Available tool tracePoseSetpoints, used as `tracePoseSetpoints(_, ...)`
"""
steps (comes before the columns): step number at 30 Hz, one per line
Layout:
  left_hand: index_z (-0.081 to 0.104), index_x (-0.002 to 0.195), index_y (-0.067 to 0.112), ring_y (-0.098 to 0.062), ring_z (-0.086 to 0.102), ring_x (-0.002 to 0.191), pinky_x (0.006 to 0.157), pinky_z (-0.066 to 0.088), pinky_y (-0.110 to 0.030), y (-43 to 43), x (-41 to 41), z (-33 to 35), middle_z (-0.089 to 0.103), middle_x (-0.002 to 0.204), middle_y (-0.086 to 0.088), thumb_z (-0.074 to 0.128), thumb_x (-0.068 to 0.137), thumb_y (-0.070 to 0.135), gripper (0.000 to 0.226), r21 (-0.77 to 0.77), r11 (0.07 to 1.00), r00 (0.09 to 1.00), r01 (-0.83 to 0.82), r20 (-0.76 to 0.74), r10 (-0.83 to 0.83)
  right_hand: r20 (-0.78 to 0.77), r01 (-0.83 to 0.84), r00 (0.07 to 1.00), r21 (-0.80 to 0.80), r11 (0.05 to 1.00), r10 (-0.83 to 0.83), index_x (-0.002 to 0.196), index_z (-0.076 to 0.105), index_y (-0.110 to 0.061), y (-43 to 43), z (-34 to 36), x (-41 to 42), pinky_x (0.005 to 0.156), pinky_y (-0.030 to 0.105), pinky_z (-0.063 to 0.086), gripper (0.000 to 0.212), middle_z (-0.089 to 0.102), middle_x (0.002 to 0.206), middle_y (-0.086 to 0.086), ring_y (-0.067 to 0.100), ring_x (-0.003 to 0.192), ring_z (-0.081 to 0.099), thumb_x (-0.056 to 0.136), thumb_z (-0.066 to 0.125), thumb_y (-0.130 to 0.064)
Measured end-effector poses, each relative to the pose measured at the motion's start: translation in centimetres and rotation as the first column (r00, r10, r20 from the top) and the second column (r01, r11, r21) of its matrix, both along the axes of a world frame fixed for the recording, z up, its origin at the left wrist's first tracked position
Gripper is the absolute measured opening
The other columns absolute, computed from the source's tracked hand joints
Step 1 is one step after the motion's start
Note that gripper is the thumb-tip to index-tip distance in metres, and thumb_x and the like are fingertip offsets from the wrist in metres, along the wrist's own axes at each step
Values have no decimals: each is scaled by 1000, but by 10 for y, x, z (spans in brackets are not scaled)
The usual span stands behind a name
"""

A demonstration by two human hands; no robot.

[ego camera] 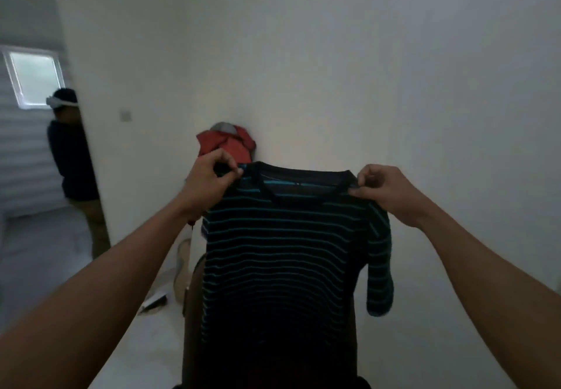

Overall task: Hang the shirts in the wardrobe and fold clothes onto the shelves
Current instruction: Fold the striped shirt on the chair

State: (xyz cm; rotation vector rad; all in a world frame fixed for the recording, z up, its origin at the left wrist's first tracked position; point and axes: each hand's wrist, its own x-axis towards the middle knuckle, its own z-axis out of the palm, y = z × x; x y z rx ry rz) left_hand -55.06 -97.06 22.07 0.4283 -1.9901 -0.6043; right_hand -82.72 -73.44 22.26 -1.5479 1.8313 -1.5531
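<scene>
A black shirt with thin teal stripes (282, 255) hangs in front of me, held up by its shoulders. My left hand (209, 180) pinches the left shoulder beside the collar. My right hand (385, 189) pinches the right shoulder. The shirt's right sleeve dangles loose at the side; the left sleeve is hidden. The body of the shirt drops straight down over a dark piece of furniture (192, 297) below it. No wardrobe or shelves are in view.
A red garment (227, 144) is piled behind the shirt against the white wall. Another person (74, 158) stands in a doorway at the left, under a small window (35, 77). Pale items (182, 270) lie on the white floor by the wall.
</scene>
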Motion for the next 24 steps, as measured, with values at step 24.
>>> tracePoseSetpoints(24, 78, 104, 28, -12, 64, 100, 86, 52, -22, 25, 38, 121, 69, 106, 9, 58, 92, 2, 34, -113, 989, 903, -93, 409, 132, -697, 391, 700, 191, 900, -156, 95, 78, -33, 15, 127, 35, 65, 14, 43, 40, 68, 102, -11, 6, 84, 61, 92, 55, -1)
